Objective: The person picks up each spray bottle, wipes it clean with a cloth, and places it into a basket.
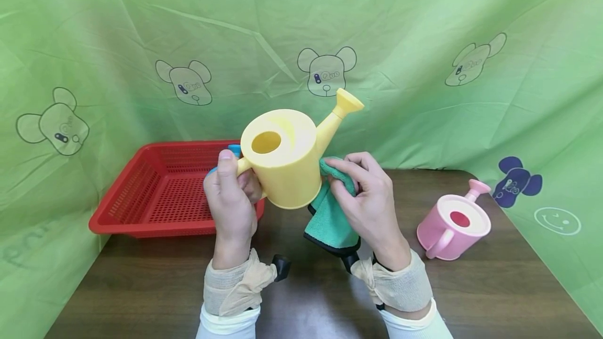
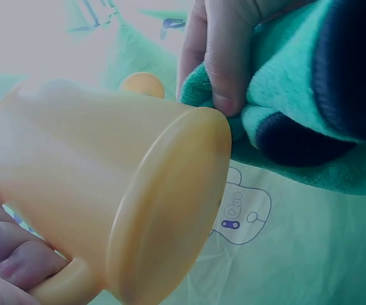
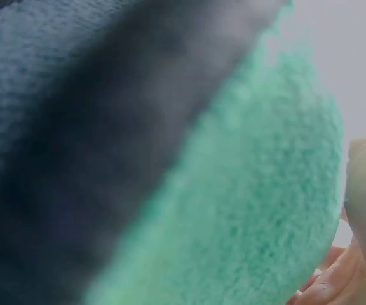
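A yellow watering can [image 1: 287, 171] is held up above the table, its spout pointing up to the right. My left hand [image 1: 233, 208] grips it by the handle, thumb on top; in the left wrist view curled fingers [image 2: 18, 244] wrap that handle. My right hand [image 1: 369, 195] pinches a green cloth [image 1: 332, 224] with a black edge beside the can's right side, below the spout. In the left wrist view the cloth [image 2: 284, 95] bunches near the can's base rim. Cloth [image 3: 246, 190] fills most of the right wrist view and hides the right fingers there.
A red plastic basket [image 1: 101, 216] stands at the left, with a blue item [image 1: 234, 148] partly hidden behind the left hand. At the right, a pink watering can [image 1: 452, 229] stands upright on the brown wooden table [image 1: 499, 297]. A green printed curtain [image 1: 264, 25] hangs behind.
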